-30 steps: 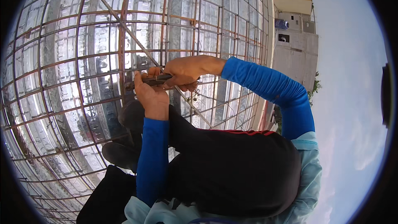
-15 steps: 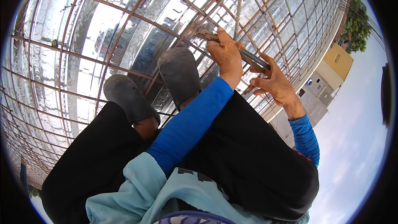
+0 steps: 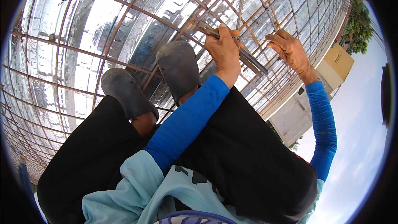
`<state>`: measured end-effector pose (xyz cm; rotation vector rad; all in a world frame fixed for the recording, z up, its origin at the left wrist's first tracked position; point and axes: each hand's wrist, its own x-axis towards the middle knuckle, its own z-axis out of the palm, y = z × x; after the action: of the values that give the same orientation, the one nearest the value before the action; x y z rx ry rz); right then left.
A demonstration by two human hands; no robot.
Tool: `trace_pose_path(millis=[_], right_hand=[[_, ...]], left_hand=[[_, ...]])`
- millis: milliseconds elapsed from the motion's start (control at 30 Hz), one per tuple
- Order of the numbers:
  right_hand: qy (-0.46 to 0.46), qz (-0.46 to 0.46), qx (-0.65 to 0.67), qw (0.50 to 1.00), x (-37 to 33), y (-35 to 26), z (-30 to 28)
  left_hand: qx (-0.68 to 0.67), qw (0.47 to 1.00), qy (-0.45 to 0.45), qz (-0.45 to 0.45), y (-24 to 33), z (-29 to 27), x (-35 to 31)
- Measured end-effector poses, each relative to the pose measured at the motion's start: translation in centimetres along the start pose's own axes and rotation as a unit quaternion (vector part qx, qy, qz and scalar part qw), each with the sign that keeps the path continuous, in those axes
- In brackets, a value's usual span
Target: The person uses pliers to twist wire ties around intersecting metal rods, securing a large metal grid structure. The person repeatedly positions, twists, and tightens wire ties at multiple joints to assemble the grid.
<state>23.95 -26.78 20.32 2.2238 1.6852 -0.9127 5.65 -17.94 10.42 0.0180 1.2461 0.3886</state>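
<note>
My left hand (image 3: pixel 224 52) is closed around long-handled pincers (image 3: pixel 253 62). Their dark handles stick out past the palm to the lower right, and a worn brownish end shows beyond the thumb. My right hand (image 3: pixel 290 52) is apart from the tool, farther right, with thumb and fingers pinched on a thin wire (image 3: pixel 251 38) that runs toward the left hand. Both hands are just above a mesh of rusty steel bars (image 3: pixel 137 14), near a spot where several bars meet. My left palm hides the middle of the pincers.
Under the mesh lie shiny ribbed metal sheets (image 3: pixel 93 20). My feet in dark clogs (image 3: pixel 178 64) rest on the bars, knees bent close to my arms. Beyond the edge at right are a yellow and grey building (image 3: pixel 333 64) and a tree (image 3: pixel 356 25).
My right hand has left the pincer handles and moved up and to the right, its fingers now pinched. The left hand with the pincers has barely shifted.
</note>
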Motion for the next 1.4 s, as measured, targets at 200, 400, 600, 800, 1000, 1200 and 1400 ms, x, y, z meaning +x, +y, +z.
trace_pose_path(millis=[200, 400, 600, 800, 1000, 1200, 1400], right_hand=[[0.155, 0.042, -0.117, 0.980, 0.0, -7.8, -3.3], [0.026, 0.067, -0.076, 0.995, -2.7, -14.2, 0.7], [0.096, 0.120, -0.011, 0.988, -1.9, -11.9, 3.1], [0.003, 0.161, 0.183, 0.970, -1.9, -10.6, 1.1], [-0.089, 0.149, 0.121, 0.977, -0.2, -13.8, 1.2], [-0.023, 0.123, 0.301, 0.945, 0.4, -12.8, 5.9], [-0.064, 0.152, 0.355, 0.920, 1.0, -9.9, 5.2]], left_hand=[[-0.026, 0.998, 0.056, 0.013, 0.0, 0.5, 0.2], [-0.023, 0.999, 0.029, -0.011, -0.1, 0.3, -0.2], [-0.069, 0.997, 0.030, -0.010, 0.0, 1.0, 0.5], [-0.099, 0.994, -0.002, -0.041, -0.7, 1.8, 0.0], [-0.077, 0.997, 0.030, -0.001, -6.9, 0.5, 3.8], [-0.075, 0.997, -0.023, -0.001, -12.1, 0.7, 9.4], [-0.014, 0.999, -0.029, 0.006, -2.1, -0.8, 1.9]])
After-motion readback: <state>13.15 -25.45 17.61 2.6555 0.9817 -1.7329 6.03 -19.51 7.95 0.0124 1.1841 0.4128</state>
